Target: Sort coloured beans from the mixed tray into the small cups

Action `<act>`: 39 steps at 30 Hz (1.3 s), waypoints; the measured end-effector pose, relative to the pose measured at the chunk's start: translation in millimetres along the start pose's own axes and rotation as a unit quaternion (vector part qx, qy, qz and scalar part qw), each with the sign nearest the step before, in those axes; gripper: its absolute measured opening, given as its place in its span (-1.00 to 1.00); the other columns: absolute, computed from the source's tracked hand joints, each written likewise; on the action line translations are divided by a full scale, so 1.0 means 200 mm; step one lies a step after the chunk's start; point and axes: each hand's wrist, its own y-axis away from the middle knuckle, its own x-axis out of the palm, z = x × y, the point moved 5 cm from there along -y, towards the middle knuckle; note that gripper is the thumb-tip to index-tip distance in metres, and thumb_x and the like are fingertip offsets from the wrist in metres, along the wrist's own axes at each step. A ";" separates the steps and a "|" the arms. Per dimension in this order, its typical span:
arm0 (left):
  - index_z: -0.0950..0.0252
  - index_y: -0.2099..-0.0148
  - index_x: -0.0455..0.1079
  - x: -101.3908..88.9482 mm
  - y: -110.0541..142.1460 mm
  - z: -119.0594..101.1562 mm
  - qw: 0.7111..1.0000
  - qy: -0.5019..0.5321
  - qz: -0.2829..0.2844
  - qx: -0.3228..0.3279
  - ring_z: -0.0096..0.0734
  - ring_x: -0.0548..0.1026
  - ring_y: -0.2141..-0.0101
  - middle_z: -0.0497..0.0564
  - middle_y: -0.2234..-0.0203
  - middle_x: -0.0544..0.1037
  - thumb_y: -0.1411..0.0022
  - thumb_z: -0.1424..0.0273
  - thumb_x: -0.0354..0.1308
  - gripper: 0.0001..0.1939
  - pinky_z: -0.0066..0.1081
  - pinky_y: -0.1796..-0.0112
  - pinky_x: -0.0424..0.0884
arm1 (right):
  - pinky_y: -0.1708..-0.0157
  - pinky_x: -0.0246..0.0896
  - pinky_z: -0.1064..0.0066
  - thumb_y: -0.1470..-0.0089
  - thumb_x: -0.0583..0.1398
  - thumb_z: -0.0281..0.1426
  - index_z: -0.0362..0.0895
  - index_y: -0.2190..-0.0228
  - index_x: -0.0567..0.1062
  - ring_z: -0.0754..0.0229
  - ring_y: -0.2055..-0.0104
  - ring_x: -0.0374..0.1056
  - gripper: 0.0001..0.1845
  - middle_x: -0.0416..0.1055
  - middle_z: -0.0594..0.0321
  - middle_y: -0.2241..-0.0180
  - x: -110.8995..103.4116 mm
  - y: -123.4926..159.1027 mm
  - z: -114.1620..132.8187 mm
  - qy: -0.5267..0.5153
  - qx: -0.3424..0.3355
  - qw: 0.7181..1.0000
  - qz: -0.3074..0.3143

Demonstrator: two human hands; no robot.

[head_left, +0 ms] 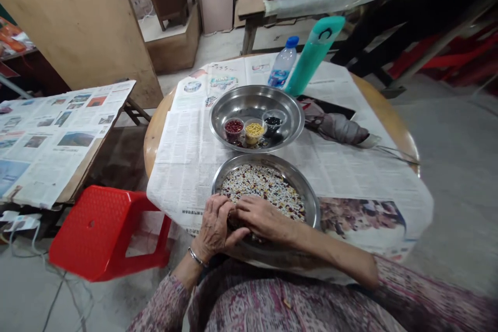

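Observation:
My left hand (213, 225), a bracelet at its wrist, is at the near left rim of a steel basin (314, 207). Its fingers are curled and its thumb points to the right. My right hand (264, 219) reaches over the basin, fingers bent down beside the left ones. Both hands look closed, and whatever lies in the fingers is hidden. Mixed white grains and coloured beans (264, 184) cover the basin's bottom. Behind it, a second steel basin (254, 94) holds three clear cups: red beans (234, 126), yellow beans (254, 130) and black beans (273, 121).
Newspaper (182, 145) covers the round table. At its back stand a water bottle (284, 62) and a teal flask (316, 54). A folded umbrella (338, 128) lies to the right. A red stool (105, 228) and a newspaper-covered table (58, 135) are on the left.

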 end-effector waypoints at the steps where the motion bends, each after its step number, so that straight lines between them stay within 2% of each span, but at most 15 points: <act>1: 0.32 -0.13 0.17 0.00 0.00 0.00 1.000 -0.002 0.004 0.000 -0.05 0.38 -0.02 0.22 0.07 0.39 -0.32 0.04 0.04 -0.48 0.07 -0.09 0.35 | 0.17 0.25 0.24 -0.23 0.10 -0.42 -0.15 0.22 0.51 0.09 0.20 0.29 -0.82 0.46 0.10 0.26 -0.01 -0.01 -0.04 0.019 0.016 1.000 -0.014; 4: 0.32 -0.12 0.20 0.01 0.00 0.00 1.000 -0.006 0.019 -0.003 -0.06 0.39 -0.01 0.22 0.07 0.40 -0.33 0.05 0.03 -0.50 0.08 -0.10 0.33 | 0.14 0.24 0.25 -0.22 0.06 -0.51 -0.14 0.21 0.51 0.08 0.17 0.29 -0.77 0.45 0.11 0.26 -0.10 -0.01 -0.19 0.065 0.094 0.991 -0.063; 7: 0.33 -0.09 0.23 0.02 -0.01 0.00 1.000 -0.013 0.026 -0.007 -0.07 0.40 0.00 0.21 0.08 0.41 -0.33 0.05 0.02 -0.51 0.08 -0.12 0.32 | 0.09 0.24 0.27 -0.23 0.04 -0.50 -0.13 0.18 0.52 0.07 0.12 0.30 -0.74 0.46 0.10 0.23 -0.20 0.00 -0.32 0.081 0.169 0.978 -0.097; 10: 0.33 -0.08 0.25 0.01 -0.01 0.00 1.000 -0.016 0.021 -0.004 -0.08 0.40 0.00 0.21 0.09 0.41 -0.33 0.05 0.03 -0.52 0.07 -0.11 0.32 | 0.09 0.24 0.24 -0.25 0.05 -0.43 -0.15 0.12 0.52 0.01 0.08 0.29 -0.71 0.46 0.06 0.18 -0.26 0.00 -0.37 0.108 0.239 0.958 -0.120; 12: 0.34 -0.07 0.25 0.01 -0.02 0.00 1.000 -0.017 0.020 -0.001 -0.09 0.40 0.01 0.21 0.09 0.42 -0.33 0.06 0.03 -0.52 0.06 -0.11 0.32 | 0.11 0.24 0.20 -0.25 0.06 -0.38 -0.16 0.07 0.51 -0.03 0.07 0.27 -0.70 0.45 0.02 0.14 -0.26 0.01 -0.36 0.127 0.268 0.947 -0.125; 14: 0.34 -0.06 0.25 0.02 -0.02 0.00 1.000 -0.020 0.022 0.000 -0.10 0.41 0.01 0.21 0.10 0.42 -0.33 0.06 0.03 -0.53 0.06 -0.11 0.33 | 0.11 0.25 0.19 -0.26 0.08 -0.35 -0.16 0.07 0.50 -0.02 0.07 0.27 -0.71 0.43 0.02 0.14 -0.23 0.01 -0.31 0.118 0.254 0.953 -0.114; 18: 0.33 -0.07 0.26 0.02 -0.02 0.00 0.999 -0.023 0.041 -0.011 -0.10 0.41 0.01 0.20 0.08 0.44 -0.34 0.09 0.02 -0.56 0.05 -0.12 0.31 | 0.15 0.27 0.27 -0.28 0.06 -0.39 -0.14 0.20 0.51 0.08 0.12 0.29 -0.78 0.39 0.08 0.22 -0.14 0.05 -0.13 0.050 0.138 0.987 -0.060; 22: 0.32 -0.07 0.28 0.02 -0.01 -0.01 0.998 -0.022 0.053 -0.014 -0.11 0.41 0.00 0.20 0.08 0.44 -0.33 0.12 0.03 -0.57 0.04 -0.14 0.28 | 0.25 0.27 0.31 -0.27 0.09 -0.36 -0.12 0.25 0.50 0.12 0.20 0.30 -0.81 0.38 0.13 0.25 -0.10 0.14 0.01 0.011 0.073 0.997 0.010; 25: 0.34 -0.06 0.28 0.02 -0.02 -0.01 0.998 -0.020 0.052 -0.009 -0.11 0.41 0.00 0.21 0.08 0.45 -0.33 0.12 0.05 -0.58 0.04 -0.15 0.27 | 0.30 0.24 0.35 -0.26 0.11 -0.37 -0.08 0.23 0.51 0.15 0.23 0.30 -0.83 0.39 0.17 0.26 -0.09 0.19 0.06 -0.002 0.034 0.998 0.047; 27: 0.33 -0.06 0.29 0.02 -0.02 -0.01 0.998 -0.019 0.054 -0.010 -0.11 0.42 0.01 0.20 0.09 0.45 -0.33 0.12 0.04 -0.58 0.05 -0.15 0.27 | 0.29 0.23 0.35 -0.26 0.09 -0.41 -0.06 0.22 0.52 0.16 0.23 0.30 -0.81 0.40 0.17 0.26 -0.09 0.19 0.04 0.012 0.023 0.999 0.044; 30: 0.32 -0.05 0.30 0.02 -0.02 -0.01 0.998 -0.020 0.053 -0.012 -0.12 0.44 0.02 0.18 0.10 0.46 -0.34 0.11 0.03 -0.58 0.05 -0.15 0.27 | 0.23 0.26 0.32 -0.25 0.08 -0.46 -0.07 0.21 0.52 0.13 0.19 0.31 -0.79 0.41 0.14 0.24 -0.11 0.16 -0.07 0.032 0.052 0.998 0.003; 35: 0.32 -0.04 0.30 0.01 -0.03 -0.01 0.999 -0.017 0.049 -0.011 -0.13 0.44 0.03 0.18 0.11 0.46 -0.35 0.11 0.02 -0.59 0.04 -0.15 0.27 | 0.11 0.28 0.31 -0.27 0.02 -0.46 -0.09 0.16 0.53 0.10 0.08 0.32 -0.71 0.42 0.10 0.19 -0.21 0.07 -0.33 0.044 0.183 0.978 -0.086; 39: 0.31 -0.11 0.25 0.01 -0.02 -0.01 0.998 -0.014 0.051 -0.016 -0.08 0.40 -0.02 0.21 0.05 0.42 -0.33 0.13 0.06 -0.56 0.04 -0.13 0.28 | 0.08 0.24 0.19 -0.27 0.04 -0.38 -0.11 0.11 0.53 -0.02 0.03 0.26 -0.70 0.44 0.03 0.12 -0.23 -0.06 -0.36 0.100 0.255 0.957 -0.098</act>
